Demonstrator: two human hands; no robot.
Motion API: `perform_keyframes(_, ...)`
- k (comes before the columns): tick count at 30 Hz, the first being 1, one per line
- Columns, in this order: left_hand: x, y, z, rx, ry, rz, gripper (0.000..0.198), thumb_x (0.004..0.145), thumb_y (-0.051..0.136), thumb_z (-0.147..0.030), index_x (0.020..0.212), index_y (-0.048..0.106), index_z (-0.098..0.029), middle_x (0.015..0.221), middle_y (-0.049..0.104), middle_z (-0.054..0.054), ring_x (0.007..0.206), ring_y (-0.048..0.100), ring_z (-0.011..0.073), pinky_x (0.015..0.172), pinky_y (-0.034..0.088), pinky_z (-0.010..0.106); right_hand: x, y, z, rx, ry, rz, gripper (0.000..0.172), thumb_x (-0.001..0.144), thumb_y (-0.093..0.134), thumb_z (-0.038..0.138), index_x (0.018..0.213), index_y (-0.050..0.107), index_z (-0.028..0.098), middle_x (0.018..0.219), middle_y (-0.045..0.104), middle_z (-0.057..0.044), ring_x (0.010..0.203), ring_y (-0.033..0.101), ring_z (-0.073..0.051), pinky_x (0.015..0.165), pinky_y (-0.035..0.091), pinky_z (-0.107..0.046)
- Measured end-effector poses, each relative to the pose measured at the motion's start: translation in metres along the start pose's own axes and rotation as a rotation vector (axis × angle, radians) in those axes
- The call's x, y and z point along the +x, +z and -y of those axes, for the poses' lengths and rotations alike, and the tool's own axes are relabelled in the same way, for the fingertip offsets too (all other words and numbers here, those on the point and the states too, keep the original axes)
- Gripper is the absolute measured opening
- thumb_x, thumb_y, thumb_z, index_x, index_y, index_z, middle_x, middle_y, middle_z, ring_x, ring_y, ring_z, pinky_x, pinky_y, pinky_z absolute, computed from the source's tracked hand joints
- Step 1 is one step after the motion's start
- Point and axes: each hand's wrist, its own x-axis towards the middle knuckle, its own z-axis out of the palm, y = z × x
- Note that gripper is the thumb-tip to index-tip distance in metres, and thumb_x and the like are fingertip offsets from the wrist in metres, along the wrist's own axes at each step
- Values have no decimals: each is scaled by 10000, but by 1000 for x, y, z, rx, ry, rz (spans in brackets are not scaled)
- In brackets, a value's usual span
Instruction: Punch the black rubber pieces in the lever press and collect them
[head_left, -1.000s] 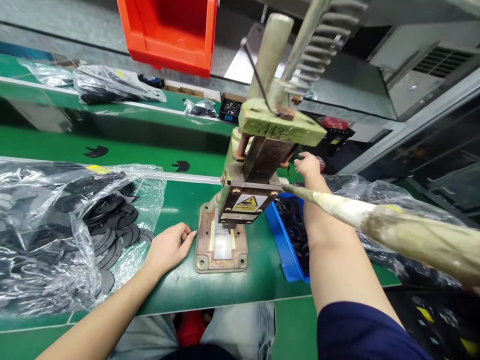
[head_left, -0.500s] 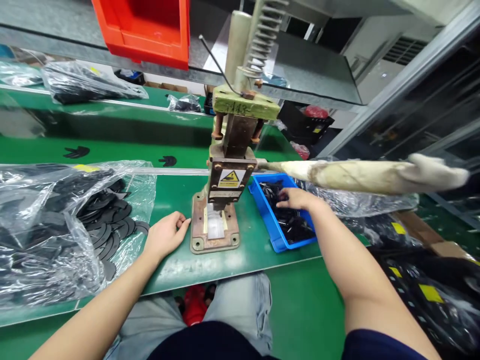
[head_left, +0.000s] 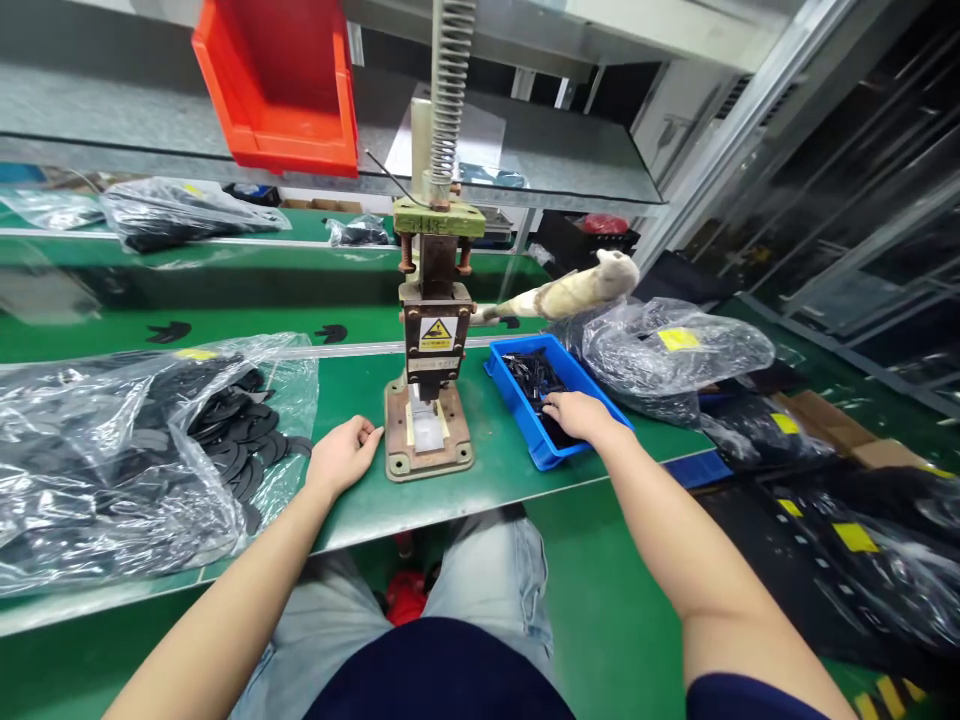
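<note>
A hand press (head_left: pixel 436 345) with a warning label stands on the green bench, a clear block (head_left: pixel 428 432) on its base. My left hand (head_left: pixel 343 455) rests on the bench just left of the press base, fingers curled, and what they hold, if anything, is hidden. Right of the press, my right hand (head_left: pixel 576 414) reaches into a blue bin (head_left: pixel 545 456) of small black parts (head_left: pixel 534 376). Its fingertips are down among the parts, too small to tell what they grip. A clear bag (head_left: pixel 142 500) of flat black curved pieces (head_left: pixel 244 430) lies at the left.
The wrapped press lever (head_left: pixel 570 295) sticks out rightward above the blue bin. A red bin (head_left: pixel 300 140) sits on the grey shelf behind. Bagged black parts (head_left: pixel 667 350) lie right of the blue bin. Loose black pieces (head_left: pixel 331 333) lie on the green surface behind.
The view has shifted. The lever's end stands higher and farther back. My right hand has moved toward the near part of the blue bin; my left hand stays beside the press base.
</note>
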Motion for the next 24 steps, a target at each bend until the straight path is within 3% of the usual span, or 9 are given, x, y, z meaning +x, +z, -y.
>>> perform_keyframes(8, -3, 2, 8, -205, -20, -38, 327, 938, 555, -565, 896, 613, -246, 760, 660, -12, 697, 607, 176, 654, 431, 283, -28, -9, 3, 253, -21, -302, 393, 972, 571, 492, 1193, 682, 185, 1359, 647, -118, 1329, 572, -236, 1204, 433, -529)
perform_keyframes(13, -17, -1, -4, -531, -72, -259, 343, 931, 598, -551, 960, 601, -209, 771, 605, -7, 662, 563, 147, 640, 468, 265, -55, -10, 31, 562, -72, -447, 431, 972, 530, 483, 1268, 685, 210, 1262, 706, -135, 1164, 656, -248, 1148, 471, -494)
perform_keyframes(15, -33, -8, -22, -601, -4, -330, 313, 951, 612, -510, 995, 608, -200, 799, 614, 1, 684, 571, 142, 650, 480, 258, -68, -3, 56, 732, -135, -428, 476, 950, 568, 509, 1331, 618, 229, 1162, 739, -92, 991, 696, -204, 1011, 556, -444)
perform_keyframes(17, -51, -17, -46, -627, 150, -318, 266, 963, 640, -448, 1030, 635, -191, 850, 650, 20, 731, 598, 142, 679, 500, 258, -82, 8, 87, 916, -207, -345, 492, 947, 571, 536, 1334, 547, 233, 1021, 758, -53, 814, 697, -161, 829, 596, -376)
perform_keyframes(21, -81, -29, -86, -638, 453, -151, 322, 973, 675, -358, 1253, 656, -201, 1042, 694, 65, 825, 640, 144, 745, 541, 278, -106, 32, 148, 1223, -332, -114, 356, 955, 567, 551, 1117, 516, 239, 846, 744, -11, 633, 642, -116, 623, 539, -282)
perform_keyframes(24, -92, -31, -94, -609, 576, -36, 409, 981, 676, -310, 1378, 631, -224, 1137, 707, 86, 832, 650, 141, 773, 558, 295, -116, 48, 178, 1377, -369, 7, 309, 955, 585, 533, 1003, 538, 231, 741, 706, 11, 558, 564, -84, 561, 470, -242)
